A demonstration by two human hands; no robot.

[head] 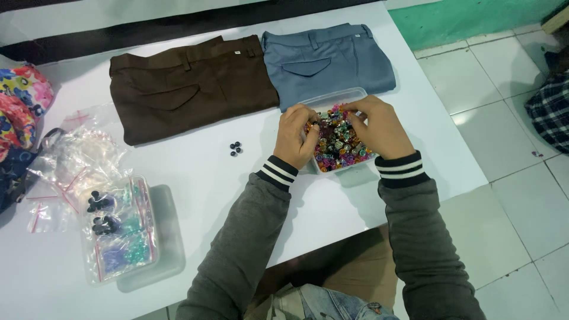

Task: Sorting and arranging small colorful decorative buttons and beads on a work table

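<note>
Left hand [294, 135]: fingers dug into beads [339, 145], grip unclear.
Right hand [379, 125]: likewise.
Container [332, 98]: near surface's [237, 178] right edge.

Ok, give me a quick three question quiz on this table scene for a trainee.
1. True or false: both hands are in the clear tub of coloured beads.
2. Which folded trousers lie nearer the tub: A brown, B blue-grey?
3. What lies on the table between the brown trousers and the left hand?

Key: 1 true, the right hand too. 2 B. 3 a small cluster of dark beads.
</note>
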